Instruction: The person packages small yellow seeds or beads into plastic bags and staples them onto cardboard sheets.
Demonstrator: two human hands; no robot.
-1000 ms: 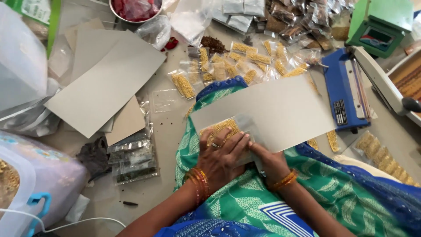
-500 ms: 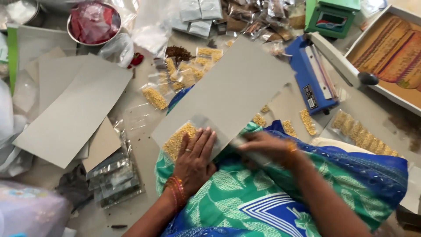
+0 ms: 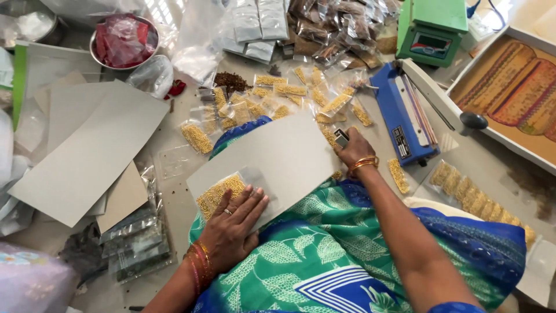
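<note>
Left hand point(image 3: 234, 229) is pressed flat, fingers spread, on a clear plastic pouch of yellow beads point(image 3: 223, 191) so it stays put on the grey cardboard sheet point(image 3: 278, 159) across the lap, while the right hand point(image 3: 354, 149) grips a small metal stapler point(image 3: 341, 137) at the sheet's far edge.

Orange-and-gold bangles on both wrists, a finger ring, green leaf-print sari with blue border.

Single head view, steeply downward, close over lap, edges perhaps distorted
</note>
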